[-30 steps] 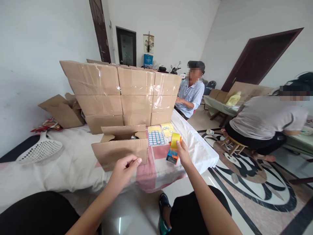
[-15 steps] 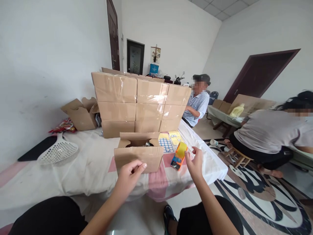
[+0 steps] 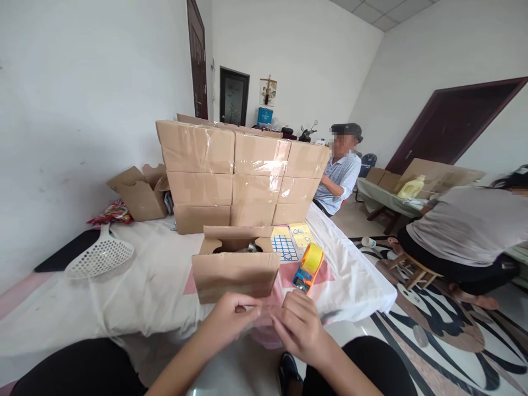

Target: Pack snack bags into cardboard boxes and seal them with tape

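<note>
My left hand (image 3: 235, 318) and my right hand (image 3: 300, 324) meet low in front of an open cardboard box (image 3: 237, 275), fingertips pinched. Between them stretches a thin, clear piece of film (image 3: 266, 312), faint and hard to make out. The box stands at the table's near edge with its top flaps up; something dark and shiny inside is mostly hidden. Just beyond my right hand lies a tape dispenser (image 3: 308, 268) with a yellow roll and an orange and blue frame.
Taped cardboard boxes (image 3: 239, 176) are stacked behind the open one. To the left are a white perforated scoop (image 3: 101, 256), another open box (image 3: 144, 195) and a red packet (image 3: 112, 213). Yellow printed sheets (image 3: 284, 245) lie on the tablecloth. One person (image 3: 340, 170) sits beyond, another (image 3: 462, 225) at right.
My right hand has moved left and down from beside the tape dispenser to meet my left hand, which shifted right and down off the box front. Clear film now shows between them.
</note>
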`<state>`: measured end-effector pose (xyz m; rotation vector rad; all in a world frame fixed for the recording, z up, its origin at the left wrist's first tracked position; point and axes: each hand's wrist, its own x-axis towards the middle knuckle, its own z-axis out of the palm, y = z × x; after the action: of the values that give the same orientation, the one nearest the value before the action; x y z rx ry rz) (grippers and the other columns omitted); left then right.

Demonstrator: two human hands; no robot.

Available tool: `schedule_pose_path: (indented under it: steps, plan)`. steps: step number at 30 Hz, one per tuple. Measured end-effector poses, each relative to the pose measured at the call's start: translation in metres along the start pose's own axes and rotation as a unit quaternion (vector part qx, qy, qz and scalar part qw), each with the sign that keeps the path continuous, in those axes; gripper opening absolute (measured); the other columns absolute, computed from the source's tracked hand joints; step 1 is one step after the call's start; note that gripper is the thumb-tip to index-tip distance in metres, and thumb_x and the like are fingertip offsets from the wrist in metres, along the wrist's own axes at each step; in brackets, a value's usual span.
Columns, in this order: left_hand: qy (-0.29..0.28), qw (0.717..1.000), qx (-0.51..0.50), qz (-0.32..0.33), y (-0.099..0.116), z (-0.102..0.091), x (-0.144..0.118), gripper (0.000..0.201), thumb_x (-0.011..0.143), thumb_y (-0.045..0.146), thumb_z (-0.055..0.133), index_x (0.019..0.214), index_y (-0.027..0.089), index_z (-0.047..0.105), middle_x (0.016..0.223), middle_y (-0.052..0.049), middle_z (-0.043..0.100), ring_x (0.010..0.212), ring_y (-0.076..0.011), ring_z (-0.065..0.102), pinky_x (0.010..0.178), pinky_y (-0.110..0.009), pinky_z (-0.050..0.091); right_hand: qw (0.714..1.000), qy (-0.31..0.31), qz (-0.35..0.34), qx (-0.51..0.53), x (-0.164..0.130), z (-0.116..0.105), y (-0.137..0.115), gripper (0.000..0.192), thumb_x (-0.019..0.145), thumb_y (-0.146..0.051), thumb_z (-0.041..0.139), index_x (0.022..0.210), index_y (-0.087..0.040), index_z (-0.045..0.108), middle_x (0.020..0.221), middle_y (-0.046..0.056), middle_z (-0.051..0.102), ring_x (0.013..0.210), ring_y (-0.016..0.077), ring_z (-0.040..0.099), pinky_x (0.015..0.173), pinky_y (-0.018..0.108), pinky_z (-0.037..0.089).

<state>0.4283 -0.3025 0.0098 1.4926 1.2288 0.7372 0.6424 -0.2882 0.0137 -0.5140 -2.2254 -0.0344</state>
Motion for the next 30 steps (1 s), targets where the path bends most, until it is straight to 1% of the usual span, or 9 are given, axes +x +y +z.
schedule_pose_path:
  steps: [3, 6, 9, 11, 13, 18, 25, 27, 30]
  plan:
    - [-0.01, 0.996, 0.032, -0.087, 0.004, -0.014, -0.005, 0.056, 0.082, 0.052, 0.062, 0.118, 0.01, 0.073, 0.054, 0.003, 0.053, 0.046, -0.0136, 0.043, 0.047, -0.027, 0.031, 0.999, 0.019, -0.045, 0.021, -0.006, -0.004, -0.004, 0.023, 0.088, -0.006, 0.056, 0.107, -0.017, 0.061, 0.07, 0.003, 0.055, 0.063, 0.0175, 0.043, 0.059, 0.033, 0.03]
    - [0.201, 0.962, 0.184, 0.006, 0.01, -0.027, -0.013, 0.047, 0.092, 0.05, 0.053, 0.118, 0.017, 0.074, 0.061, -0.001, 0.062, 0.058, -0.019, 0.057, 0.056, -0.03, 0.041, 0.995, 0.072, -0.006, 0.066, -0.008, -0.013, -0.009, 0.026, 0.086, -0.002, 0.054, 0.106, -0.018, 0.06, 0.069, 0.001, 0.053, 0.062, 0.0167, 0.043, 0.058, 0.032, 0.03]
    - [0.37, 0.824, 0.379, 0.201, 0.011, -0.036, -0.013, 0.035, 0.099, 0.042, 0.049, 0.113, 0.025, 0.075, 0.109, -0.008, 0.076, 0.1, -0.0271, 0.068, 0.086, -0.04, 0.048, 0.991, 0.112, 0.036, 0.067, -0.009, -0.022, -0.007, 0.03, 0.084, 0.002, 0.054, 0.106, -0.019, 0.061, 0.07, 0.001, 0.052, 0.062, 0.0161, 0.044, 0.058, 0.031, 0.031]
    - [0.364, 0.742, 0.493, 0.271, 0.005, -0.038, -0.006, 0.038, 0.098, 0.036, 0.052, 0.131, 0.025, 0.067, 0.142, -0.008, 0.064, 0.127, -0.0314, 0.059, 0.107, -0.049, 0.038, 0.99, 0.123, 0.031, 0.061, -0.01, -0.024, -0.003, 0.03, 0.085, 0.002, 0.055, 0.106, -0.019, 0.061, 0.071, 0.001, 0.052, 0.062, 0.0161, 0.044, 0.058, 0.031, 0.031]
    - [0.333, 0.703, 0.561, 0.284, -0.005, -0.038, 0.002, 0.046, 0.099, 0.032, 0.05, 0.142, 0.02, 0.058, 0.15, -0.009, 0.057, 0.134, -0.0311, 0.055, 0.114, -0.052, 0.03, 0.991, 0.119, 0.024, 0.057, -0.011, -0.023, 0.001, 0.03, 0.085, 0.002, 0.056, 0.106, -0.019, 0.062, 0.071, 0.001, 0.052, 0.062, 0.0162, 0.044, 0.058, 0.031, 0.031]
    - [0.323, 0.705, 0.581, 0.249, -0.021, -0.035, 0.012, 0.042, 0.101, 0.038, 0.048, 0.136, 0.02, 0.063, 0.151, -0.008, 0.055, 0.136, -0.0306, 0.053, 0.116, -0.053, 0.031, 0.992, 0.108, 0.029, 0.056, -0.011, -0.018, 0.005, 0.029, 0.087, 0.0, 0.056, 0.107, -0.018, 0.063, 0.071, 0.001, 0.051, 0.064, 0.0163, 0.044, 0.06, 0.032, 0.032]
    - [0.359, 0.751, 0.516, 0.202, 0.016, -0.044, 0.027, 0.026, 0.098, 0.042, 0.056, 0.091, 0.033, 0.08, 0.164, 0.004, 0.037, 0.153, -0.0384, 0.028, 0.12, -0.068, 0.021, 0.99, 0.115, 0.058, 0.052, 0.004, -0.013, 0.011, 0.029, 0.089, -0.004, 0.058, 0.111, -0.022, 0.064, 0.084, 0.003, 0.054, 0.075, 0.0188, 0.051, 0.066, 0.035, 0.042]
    - [0.365, 0.768, 0.494, 0.183, 0.023, -0.051, 0.034, 0.024, 0.093, 0.047, 0.062, 0.105, 0.034, 0.078, 0.169, 0.0, 0.024, 0.155, -0.0425, 0.019, 0.118, -0.073, 0.018, 0.984, 0.165, 0.069, 0.025, 0.014, -0.01, 0.011, 0.026, 0.09, -0.007, 0.058, 0.107, -0.024, 0.067, 0.093, 0.005, 0.051, 0.086, 0.021, 0.054, 0.074, 0.039, 0.046]
    - [0.358, 0.792, 0.471, 0.148, 0.025, -0.063, 0.04, 0.075, 0.086, 0.057, 0.068, 0.153, 0.03, 0.046, 0.172, -0.01, 0.011, 0.156, -0.0451, 0.01, 0.115, -0.079, 0.015, 0.974, 0.213, 0.081, -0.006, 0.032, -0.006, 0.009, 0.019, 0.091, -0.011, 0.059, 0.098, -0.025, 0.069, 0.104, 0.008, 0.05, 0.099, 0.0244, 0.053, 0.085, 0.044, 0.047]
